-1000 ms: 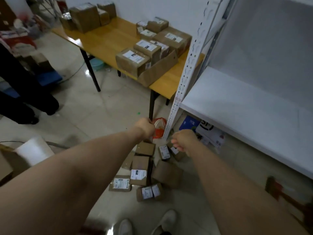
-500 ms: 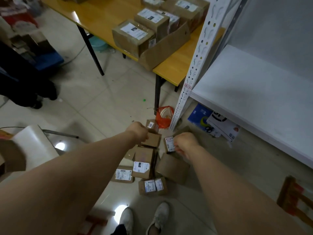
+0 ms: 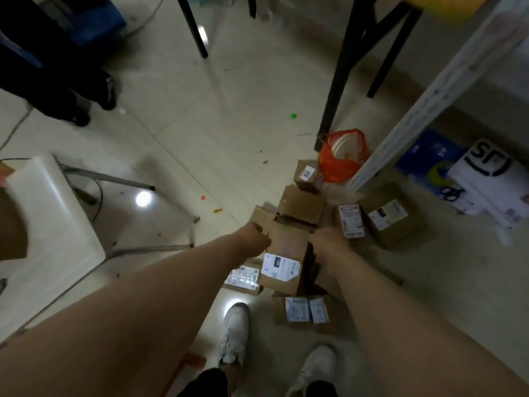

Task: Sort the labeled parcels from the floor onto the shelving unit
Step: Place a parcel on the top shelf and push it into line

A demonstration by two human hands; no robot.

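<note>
Several brown labeled parcels lie in a heap on the tiled floor by the shelving unit's white post (image 3: 429, 101). My left hand (image 3: 253, 237) is at the left edge and my right hand (image 3: 329, 245) at the right edge of one labeled parcel (image 3: 282, 267) in the middle of the heap. Both hands curl down over its sides, with the fingertips hidden. Around it lie a small box (image 3: 307, 176), a plain box (image 3: 300, 204), a narrow labeled parcel (image 3: 351, 220), a bigger box (image 3: 388, 217), a flat parcel (image 3: 243, 277) and a two-label box (image 3: 305, 309).
An orange bag (image 3: 343, 156) sits at a black table leg (image 3: 340, 70). A white SF package (image 3: 486, 179) and a blue bag (image 3: 426, 159) lie under the shelf. A white chair (image 3: 48, 213) stands left. Someone in dark clothing (image 3: 57, 67) stands far left. My shoes (image 3: 233, 330) are just behind the heap.
My view has tipped down to the floor and closer to the heap. Both hands have dropped from above the parcels onto the sides of the middle labeled parcel.
</note>
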